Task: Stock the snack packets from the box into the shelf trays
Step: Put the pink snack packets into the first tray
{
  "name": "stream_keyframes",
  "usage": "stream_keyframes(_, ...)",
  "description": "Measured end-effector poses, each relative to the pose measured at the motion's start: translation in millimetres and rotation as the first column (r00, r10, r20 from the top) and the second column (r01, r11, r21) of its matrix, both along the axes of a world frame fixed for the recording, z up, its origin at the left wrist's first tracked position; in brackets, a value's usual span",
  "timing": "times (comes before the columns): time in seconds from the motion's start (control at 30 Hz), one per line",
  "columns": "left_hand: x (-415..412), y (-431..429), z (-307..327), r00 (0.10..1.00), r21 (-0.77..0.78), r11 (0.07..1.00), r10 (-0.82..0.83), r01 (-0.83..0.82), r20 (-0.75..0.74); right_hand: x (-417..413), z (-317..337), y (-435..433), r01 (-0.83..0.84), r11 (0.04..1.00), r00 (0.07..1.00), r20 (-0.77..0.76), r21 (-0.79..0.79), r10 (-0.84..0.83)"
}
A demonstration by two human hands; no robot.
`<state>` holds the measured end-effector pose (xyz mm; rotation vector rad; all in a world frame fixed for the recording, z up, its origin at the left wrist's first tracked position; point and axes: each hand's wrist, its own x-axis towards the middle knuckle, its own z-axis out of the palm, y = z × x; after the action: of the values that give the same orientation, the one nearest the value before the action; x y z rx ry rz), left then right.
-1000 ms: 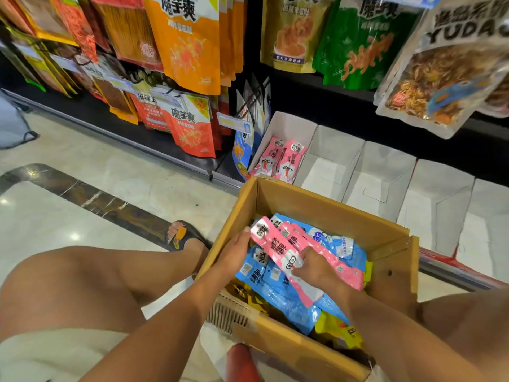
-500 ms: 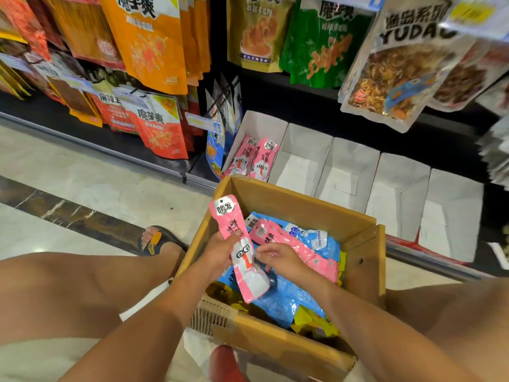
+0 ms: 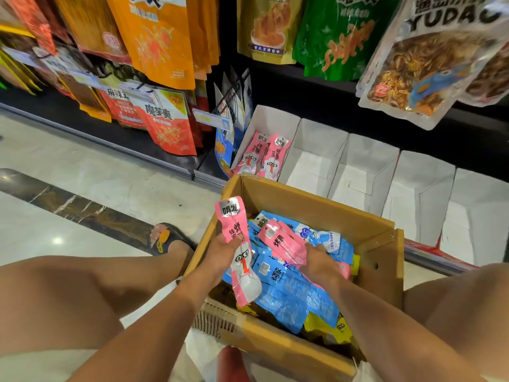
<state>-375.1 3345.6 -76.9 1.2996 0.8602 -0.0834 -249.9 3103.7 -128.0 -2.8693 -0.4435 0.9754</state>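
A brown cardboard box (image 3: 316, 208) sits between my knees, filled with blue packets (image 3: 292, 296), pink ones and some yellow ones. My left hand (image 3: 223, 252) grips a pink snack packet (image 3: 237, 244) upright at the box's left edge. My right hand (image 3: 319, 260) pinches another pink packet (image 3: 281, 241) lying on the blue pile inside the box. White shelf trays (image 3: 316, 158) line the low shelf behind the box. The leftmost tray (image 3: 264, 117) holds two pink packets (image 3: 264, 155).
Large snack bags hang from hooks above: orange (image 3: 157, 37), green (image 3: 338, 37) and a clear Yudao bag (image 3: 429, 62) overhanging the trays. A sandalled foot (image 3: 165, 238) rests on the tiled floor left of the box. The shelf's metal rail (image 3: 429, 255) runs behind the box.
My left hand has taken a pink packet and lifted it upright at the box's left side. My right hand has moved onto another pink packet in the box. The camera has moved closer.
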Motion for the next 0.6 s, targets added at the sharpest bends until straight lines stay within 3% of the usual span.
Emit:
stream_keyframes(0.17,1.5,2.4,-1.9,0.999,0.019,1.0,-0.008,0.009,-0.043,6.3,0.3,1.3,0.014,1.0,1.0,-0.001,0.012,-0.014)
stream_keyframes(0.33,8.1,0.5,8.1,0.999,0.034,0.999,0.025,-0.024,-0.04,16.4,29.6,-2.0,0.203,0.958,0.978,-0.099,0.203,-0.186)
stream_keyframes(0.6,40.5,-3.4,65.8,0.998,0.048,0.998,-0.051,0.049,0.044,31.5,110.1,3.1,0.335,0.821,0.939,-0.239,0.461,-0.249)
